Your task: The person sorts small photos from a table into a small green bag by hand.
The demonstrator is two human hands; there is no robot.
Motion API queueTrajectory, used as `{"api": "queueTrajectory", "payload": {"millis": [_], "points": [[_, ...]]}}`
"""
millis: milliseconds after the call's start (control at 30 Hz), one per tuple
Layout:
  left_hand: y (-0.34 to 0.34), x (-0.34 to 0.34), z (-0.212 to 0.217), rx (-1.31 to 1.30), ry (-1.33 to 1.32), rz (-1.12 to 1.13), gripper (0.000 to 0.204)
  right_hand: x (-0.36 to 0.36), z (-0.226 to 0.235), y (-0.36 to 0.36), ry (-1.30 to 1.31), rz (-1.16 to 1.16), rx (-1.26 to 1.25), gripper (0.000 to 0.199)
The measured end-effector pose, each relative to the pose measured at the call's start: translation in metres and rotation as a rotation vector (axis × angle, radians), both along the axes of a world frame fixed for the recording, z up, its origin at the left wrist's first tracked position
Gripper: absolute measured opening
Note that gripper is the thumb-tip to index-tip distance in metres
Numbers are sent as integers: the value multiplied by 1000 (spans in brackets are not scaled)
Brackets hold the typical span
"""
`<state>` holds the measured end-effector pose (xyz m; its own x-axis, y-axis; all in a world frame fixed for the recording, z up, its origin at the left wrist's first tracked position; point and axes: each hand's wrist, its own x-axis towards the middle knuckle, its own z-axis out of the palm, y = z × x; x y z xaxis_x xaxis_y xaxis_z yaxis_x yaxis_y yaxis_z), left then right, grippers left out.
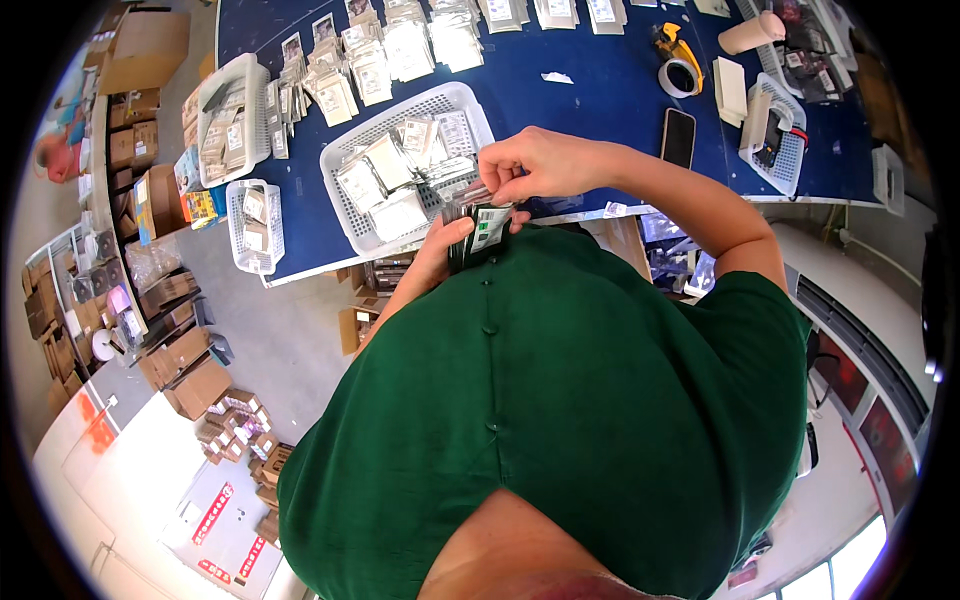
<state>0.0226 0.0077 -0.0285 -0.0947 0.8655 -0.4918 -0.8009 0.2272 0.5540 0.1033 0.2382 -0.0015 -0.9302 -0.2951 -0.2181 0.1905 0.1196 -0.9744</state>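
My left hand (pixel 440 246) is closed round a stack of small flat packets (pixel 487 228), dark at the edges with a pale and green face, held close to my body at the table's near edge. Above the stack, my right hand (pixel 530 163) is bent in a pinch, its fingertips at the packets' upper edges; whether one packet is between them I cannot make out. Just beyond both hands, a white perforated basket (pixel 335 160) holds several loose white-labelled packets (pixel 392 162).
Rows of labelled packets (pixel 408 48) cover the far side of the blue table (pixel 570 110). Smaller white baskets (pixel 257 226) stand at the left. To the right are a phone (pixel 678 138), a yellow tape dispenser (pixel 680 60), a cup (pixel 750 34) and a basket (pixel 785 160) with tools.
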Motion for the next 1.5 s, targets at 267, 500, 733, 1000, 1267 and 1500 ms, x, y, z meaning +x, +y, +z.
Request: {"api": "queueTrajectory", "payload": {"millis": [267, 500, 733, 1000, 1267, 1500], "points": [[4, -1, 13, 23, 94, -39, 76, -1, 34, -2, 108, 157, 414, 9], [40, 16, 17, 49, 13, 41, 74, 1, 26, 50, 330, 104, 365, 9], [72, 30, 6, 19, -103, 92, 76, 10, 22, 125, 196, -153, 175, 11], [97, 41, 5, 12, -122, 102, 84, 17, 5, 159, 238, -290, 17, 8], [108, 36, -16, -30, -137, 121, 90, 22, -8, 146, 313, -312, -31, 9], [92, 29, -31, 32, -86, 175, 69, 27, -17, 85, 534, -218, 385, 19]]}}
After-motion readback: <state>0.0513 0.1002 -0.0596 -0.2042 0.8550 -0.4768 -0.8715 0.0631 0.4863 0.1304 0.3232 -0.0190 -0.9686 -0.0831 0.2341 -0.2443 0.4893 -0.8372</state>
